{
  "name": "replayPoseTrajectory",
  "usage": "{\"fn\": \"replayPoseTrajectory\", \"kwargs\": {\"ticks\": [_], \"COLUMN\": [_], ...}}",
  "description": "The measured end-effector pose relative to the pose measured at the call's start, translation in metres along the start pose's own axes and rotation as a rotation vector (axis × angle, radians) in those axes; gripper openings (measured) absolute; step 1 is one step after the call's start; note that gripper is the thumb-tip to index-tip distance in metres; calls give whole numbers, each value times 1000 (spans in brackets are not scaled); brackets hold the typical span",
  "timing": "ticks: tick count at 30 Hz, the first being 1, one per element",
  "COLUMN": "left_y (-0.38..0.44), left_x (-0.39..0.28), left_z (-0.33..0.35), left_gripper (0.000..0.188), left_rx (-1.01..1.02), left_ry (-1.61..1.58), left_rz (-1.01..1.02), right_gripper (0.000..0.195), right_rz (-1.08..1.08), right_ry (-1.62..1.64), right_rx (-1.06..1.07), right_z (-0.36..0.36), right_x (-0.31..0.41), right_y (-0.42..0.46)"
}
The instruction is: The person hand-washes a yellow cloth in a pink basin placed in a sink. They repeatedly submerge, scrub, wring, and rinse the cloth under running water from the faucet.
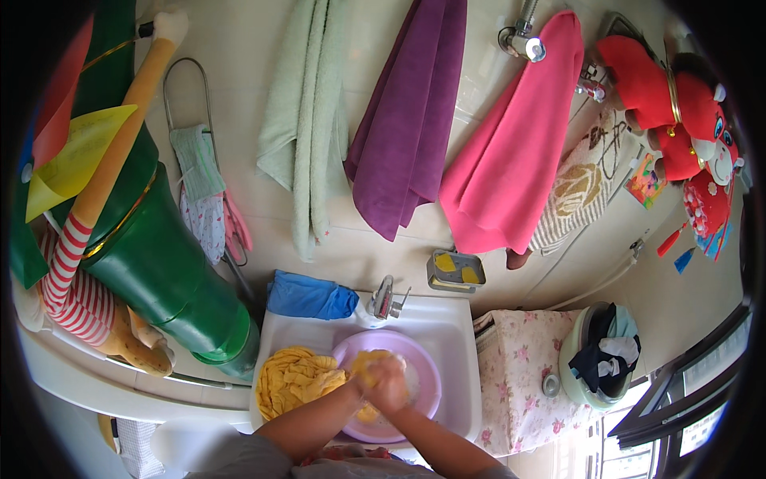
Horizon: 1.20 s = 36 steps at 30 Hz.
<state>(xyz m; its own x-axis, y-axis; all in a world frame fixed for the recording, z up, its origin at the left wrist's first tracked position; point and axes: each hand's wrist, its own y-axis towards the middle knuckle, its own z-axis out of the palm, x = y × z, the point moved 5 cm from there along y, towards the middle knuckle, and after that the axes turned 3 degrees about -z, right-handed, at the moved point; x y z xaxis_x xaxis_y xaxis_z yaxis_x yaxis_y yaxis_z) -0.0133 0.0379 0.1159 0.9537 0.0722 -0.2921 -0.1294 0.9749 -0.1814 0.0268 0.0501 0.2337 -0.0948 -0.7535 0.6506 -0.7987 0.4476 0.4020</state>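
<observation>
Over a pink-purple plastic basin (428, 392) in the white sink (458, 326), my left hand (362, 383) and my right hand (389, 384) are pressed together on a piece of yellow cloth (366, 358). Both hands are blurred, so single fingers cannot be made out. More yellow fabric shows below them in the basin, with cloudy water around it. A crumpled heap of yellow cloth (293, 380) lies on the left of the sink, against the basin's rim. Whether it joins the held piece is hidden by my left hand and forearm.
Behind the basin stands a chrome faucet (386, 302), with a folded blue cloth (311, 296) to its left. A soap dish (456, 269) is on the wall below hanging towels (407, 120). A floral-covered stand (514, 383) and a laundry-filled tub (574, 383) are at right.
</observation>
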Motion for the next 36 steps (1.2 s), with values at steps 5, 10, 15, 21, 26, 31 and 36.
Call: {"fn": "replayPoseTrajectory", "kwargs": {"ticks": [5,10,15,21,26,31,36], "left_y": [-12,-10,-10,-11,-13,-17,-12], "left_x": [-7,-17,-3,-17,-8,-21,-14], "left_z": [-17,16,-11,-6,4,-16,-14], "left_gripper": [34,34,30,27,27,28,28], "left_rx": [-258,408,-392,122,-184,-127,-70], "left_ry": [13,-114,-45,-119,-77,-26,-161], "left_rz": [3,-21,-44,-56,-14,124,-49], "right_gripper": [15,14,14,17,17,21,26], "right_rz": [161,-297,466,-168,87,20,-70], "right_ry": [315,-64,441,221,88,288,22], "right_rx": [-169,-12,9,-90,88,-63,48], "right_z": [-4,-6,30,5,40,9,14], "right_x": [-55,34,-84,27,-23,-24,19], "right_y": [20,-5,14,-11,24,7,-8]}}
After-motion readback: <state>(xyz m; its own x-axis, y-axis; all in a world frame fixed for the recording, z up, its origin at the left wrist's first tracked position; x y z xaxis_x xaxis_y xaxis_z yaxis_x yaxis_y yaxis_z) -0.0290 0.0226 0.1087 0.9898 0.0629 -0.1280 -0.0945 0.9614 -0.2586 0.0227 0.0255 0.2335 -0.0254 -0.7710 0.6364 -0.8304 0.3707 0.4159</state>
